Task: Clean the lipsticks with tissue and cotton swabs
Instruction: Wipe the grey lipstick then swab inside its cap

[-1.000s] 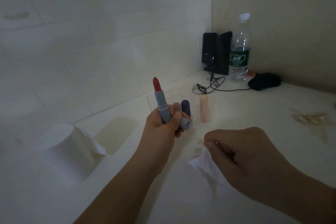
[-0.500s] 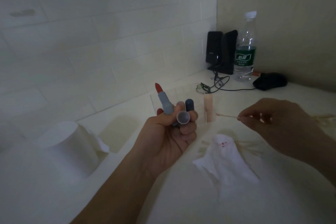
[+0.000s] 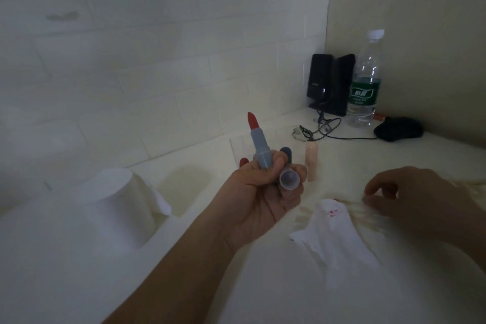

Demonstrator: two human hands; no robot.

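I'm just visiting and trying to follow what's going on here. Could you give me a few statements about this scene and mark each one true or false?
1. The left hand holds an open lipstick with its red tip up. True.
2. The tissue on the table is spotless. False: it has red marks near its top.
3. The lipstick's cap is in the left hand too. True.
4. The water bottle lies on its side. False: it stands upright in the corner by the speakers.
5. The right hand grips the tissue. False: its fingertips are down at the table beside it; whether they hold a swab cannot be told.
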